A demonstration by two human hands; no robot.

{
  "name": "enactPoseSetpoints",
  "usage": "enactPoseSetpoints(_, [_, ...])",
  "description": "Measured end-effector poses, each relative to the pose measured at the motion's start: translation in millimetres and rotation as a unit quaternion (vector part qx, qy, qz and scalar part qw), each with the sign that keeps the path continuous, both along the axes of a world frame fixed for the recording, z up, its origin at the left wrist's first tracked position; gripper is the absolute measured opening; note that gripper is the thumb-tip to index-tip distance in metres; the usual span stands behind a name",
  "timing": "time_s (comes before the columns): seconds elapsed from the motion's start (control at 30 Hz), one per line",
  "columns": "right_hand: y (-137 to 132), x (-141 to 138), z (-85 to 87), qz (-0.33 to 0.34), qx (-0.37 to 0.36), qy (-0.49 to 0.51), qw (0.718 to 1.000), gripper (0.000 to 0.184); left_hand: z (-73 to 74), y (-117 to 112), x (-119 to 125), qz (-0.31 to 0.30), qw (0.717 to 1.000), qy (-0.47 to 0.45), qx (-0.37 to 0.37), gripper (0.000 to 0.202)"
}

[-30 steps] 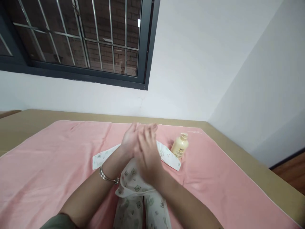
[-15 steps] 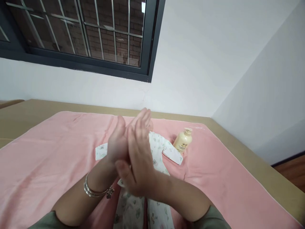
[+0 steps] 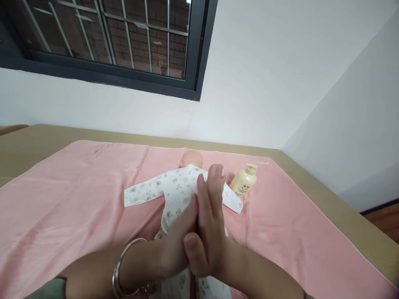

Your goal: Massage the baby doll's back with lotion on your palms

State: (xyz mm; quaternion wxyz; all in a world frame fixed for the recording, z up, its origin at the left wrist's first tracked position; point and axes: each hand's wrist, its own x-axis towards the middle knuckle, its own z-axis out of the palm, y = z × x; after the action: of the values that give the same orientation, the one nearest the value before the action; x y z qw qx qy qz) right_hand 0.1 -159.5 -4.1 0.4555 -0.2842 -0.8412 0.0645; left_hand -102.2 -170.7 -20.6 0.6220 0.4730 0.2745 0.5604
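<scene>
Pressing palm to palm, the left hand (image 3: 174, 247) and right hand (image 3: 210, 220) meet flat with fingers straight, gripping nothing but each other, just above the doll (image 3: 177, 191). It lies on its back on the towel (image 3: 77, 199), sleeves spread. The bottle (image 3: 246, 181) sits beside one sleeve, probably kept within reach.

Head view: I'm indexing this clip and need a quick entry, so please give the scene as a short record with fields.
towel: pink, spread over a tan surface
doll: on its back on the towel, printed white suit, sleeves spread
bottle: cream, pump top, on the towel by the doll's sleeve
left hand: flat, holds nothing, above the doll
right hand: flat, palm pressed to the left hand
bracelet: silver, on the left wrist
</scene>
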Motion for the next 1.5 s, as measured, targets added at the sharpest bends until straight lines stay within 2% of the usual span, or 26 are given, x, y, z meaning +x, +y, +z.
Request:
enactPoseSetpoints(0.07, [10,-6,-14.0,0.030,0.033,-0.029,0.999,0.081,11.6,19,-8,0.024,0.999,-0.036,-0.023,0.069])
enactPoseSetpoints(0.13, [30,-9,-32.0,0.064,0.056,-0.072,0.994,0.079,16.2,46,-17,0.108,0.993,-0.047,-0.004,0.070])
enactPoseSetpoints(0.17, [44,-9,-40.9,0.063,0.058,-0.092,0.992,0.074,13.6,60,-21,0.163,0.986,-0.038,0.021,0.067])
enactPoseSetpoints(0.23, [76,-9,-56.0,-0.006,0.032,-0.105,0.994,0.058,-1.4,87,-27,0.285,0.956,0.015,0.071,0.057])
enactPoseSetpoints(0.27, [92,-10,-61.3,-0.070,0.001,-0.102,0.992,0.054,-12.5,99,-28,0.330,0.939,0.063,0.075,0.049])
enactPoseSetpoints(0.3, [107,-12,-65.1,-0.122,-0.033,-0.115,0.985,0.052,-24.4,108,-27,0.349,0.928,0.110,0.067,0.044])
enactPoseSetpoints(0.4, [132,-19,-70.5,-0.173,-0.090,-0.219,0.956,0.049,-55.9,122,-19,0.331,0.932,0.146,0.034,0.041])
enactPoseSetpoints(0.47, [129,-18,-74.2,-0.159,-0.084,-0.264,0.948,0.049,-68.6,123,-14,0.334,0.931,0.147,0.025,0.046])
enactPoseSetpoints(0.53, [119,-11,-79.3,-0.128,-0.068,-0.272,0.951,0.052,-75.5,122,-11,0.351,0.925,0.145,0.026,0.051])
enactPoseSetpoints(0.67, [114,14,-84.3,-0.076,-0.092,-0.262,0.958,0.054,-81.0,119,-11,0.371,0.918,0.132,0.047,0.052])
enactPoseSetpoints(0.77, [127,14,-78.5,-0.123,-0.146,-0.255,0.948,0.052,-81.5,118,-10,0.366,0.919,0.129,0.068,0.052])
enactPoseSetpoints(0.87, [128,-1,-72.2,-0.151,-0.136,-0.275,0.940,0.054,-80.1,115,-10,0.360,0.923,0.126,0.055,0.049])
enactPoseSetpoints(0.97, [112,-3,-73.7,-0.108,-0.083,-0.299,0.944,0.055,-80.3,114,-12,0.351,0.927,0.125,0.047,0.046])
enactPoseSetpoints(1.07, [100,18,-83.3,-0.043,-0.061,-0.294,0.953,0.051,-84.5,115,-14,0.344,0.928,0.130,0.057,0.046])
enactPoseSetpoints(1.2, [119,51,-94.3,0.040,-0.044,-0.242,0.968,0.044,-93.2,119,-14,0.355,0.919,0.141,0.093,0.049])
enactPoseSetpoints(1.23, [127,53,-94.7,0.035,-0.050,-0.225,0.972,0.044,-95.1,120,-14,0.361,0.916,0.142,0.103,0.050])
enactPoseSetpoints(1.3, [140,47,-92.3,-0.019,-0.079,-0.201,0.976,0.046,-98.0,122,-15,0.370,0.911,0.142,0.116,0.051])
enactPoseSetpoints(1.4, [141,25,-85.7,-0.101,-0.113,-0.223,0.963,0.054,-100.3,123,-16,0.373,0.909,0.141,0.121,0.051])
enactPoseSetpoints(1.5, [119,13,-85.7,-0.069,-0.062,-0.272,0.958,0.058,-101.3,124,-16,0.377,0.909,0.132,0.116,0.050])
